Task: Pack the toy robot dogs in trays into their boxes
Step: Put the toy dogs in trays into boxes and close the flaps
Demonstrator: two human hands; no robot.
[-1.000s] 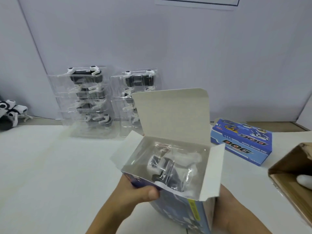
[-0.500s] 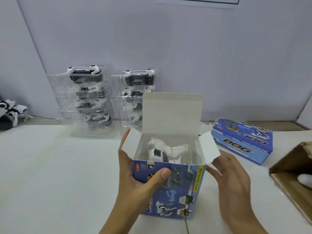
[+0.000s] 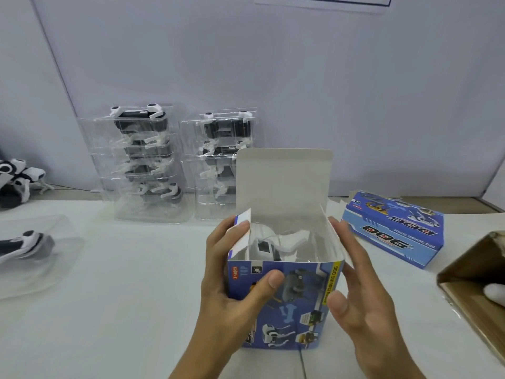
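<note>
On the white table [image 3: 109,310], near its front edge, a blue box [image 3: 284,305] stands upright with its top lid raised and a toy dog [image 3: 273,244] in a clear tray sitting inside. The left hand [image 3: 235,283] grips the box's left side, thumb on the printed front and fingers pressing the small left flap [image 3: 241,233] inward over the opening. The right hand [image 3: 358,291] rests flat against the box's right side with fingers straight (the thumb lies near the front right corner, not curled round anything).

Behind the box, against the wall, two stacks of clear trays [image 3: 142,162] hold more black-and-white dogs. A second blue box [image 3: 393,228] lies flat to the right, well apart from the hands. At the right edge sits an open brown carton [image 3: 470,291]. To the left, another dog in a tray [image 3: 27,244] lies on the table, and loose dogs [image 3: 16,179] sit at the far left edge.
</note>
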